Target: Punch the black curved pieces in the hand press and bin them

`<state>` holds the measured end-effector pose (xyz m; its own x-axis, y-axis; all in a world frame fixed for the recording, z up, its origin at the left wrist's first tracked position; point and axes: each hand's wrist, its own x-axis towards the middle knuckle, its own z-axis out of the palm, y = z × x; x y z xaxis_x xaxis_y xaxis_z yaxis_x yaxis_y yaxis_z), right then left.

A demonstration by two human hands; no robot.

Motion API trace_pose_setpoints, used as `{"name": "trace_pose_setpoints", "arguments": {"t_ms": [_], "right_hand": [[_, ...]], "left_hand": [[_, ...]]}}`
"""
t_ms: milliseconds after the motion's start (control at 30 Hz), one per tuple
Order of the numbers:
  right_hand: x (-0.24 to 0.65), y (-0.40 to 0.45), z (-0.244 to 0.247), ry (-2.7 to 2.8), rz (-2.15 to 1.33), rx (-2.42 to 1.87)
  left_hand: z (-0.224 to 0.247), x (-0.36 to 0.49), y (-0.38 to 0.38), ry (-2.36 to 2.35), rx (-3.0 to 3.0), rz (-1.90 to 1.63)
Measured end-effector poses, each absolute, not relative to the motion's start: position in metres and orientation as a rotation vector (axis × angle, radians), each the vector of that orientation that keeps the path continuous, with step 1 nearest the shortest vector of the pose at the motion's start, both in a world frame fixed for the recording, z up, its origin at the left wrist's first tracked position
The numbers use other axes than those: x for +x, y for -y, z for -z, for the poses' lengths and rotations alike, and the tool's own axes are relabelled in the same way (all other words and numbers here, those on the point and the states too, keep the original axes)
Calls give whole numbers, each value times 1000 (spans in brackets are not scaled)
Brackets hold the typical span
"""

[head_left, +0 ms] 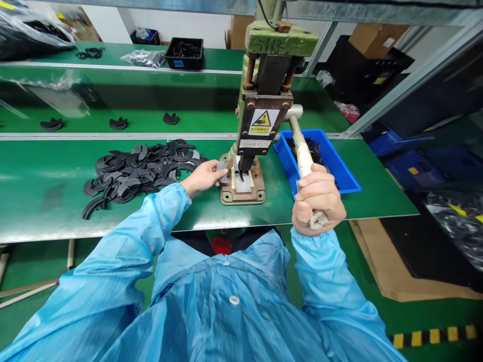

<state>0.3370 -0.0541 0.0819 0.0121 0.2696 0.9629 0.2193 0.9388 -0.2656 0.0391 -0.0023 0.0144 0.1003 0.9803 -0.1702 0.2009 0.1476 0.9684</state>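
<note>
My right hand [320, 198] is wrapped round the taped lever [302, 151] of a green hand press [281, 42]. At the left side of the press base [243, 198], my left hand [207, 176] pinches a dark grey curved plastic piece [224, 173] between thumb and fingers. The press ram [247, 162] is low over the fixture, where a small black part shows against a pale plate [242, 184]. Left of my left hand lies a heap of black curved plastic pieces [136, 171].
A blue bin [345, 176] of black parts stands right of the press, behind the lever. On the farther green strip lie several black curved pieces [118, 123]. A black tray [184, 53] and a clear bag [145, 58] rest on the shelf behind. A metal post [407, 80] slants at the right.
</note>
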Motion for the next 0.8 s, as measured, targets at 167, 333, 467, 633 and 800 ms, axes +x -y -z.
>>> {"name": "trace_pose_setpoints", "arguments": {"t_ms": [167,333,467,633,800], "right_hand": [[337,53,-82,1559,-44,-404],[337,53,-80,1547,-29,-427],[338,52,-79,1550,-37,-425],[337,54,-79,1533,-51,-430],[336,54,-80,1518,-42,-449]], "left_hand": [[-17,57,-11,-1359,1168,-932],[-12,60,-18,-1328,1166,-896],[-11,59,-21,-1322,1191,-864],[-16,60,-22,-1387,1199,-780],[-21,61,-25,-1414,1145,-718]]}}
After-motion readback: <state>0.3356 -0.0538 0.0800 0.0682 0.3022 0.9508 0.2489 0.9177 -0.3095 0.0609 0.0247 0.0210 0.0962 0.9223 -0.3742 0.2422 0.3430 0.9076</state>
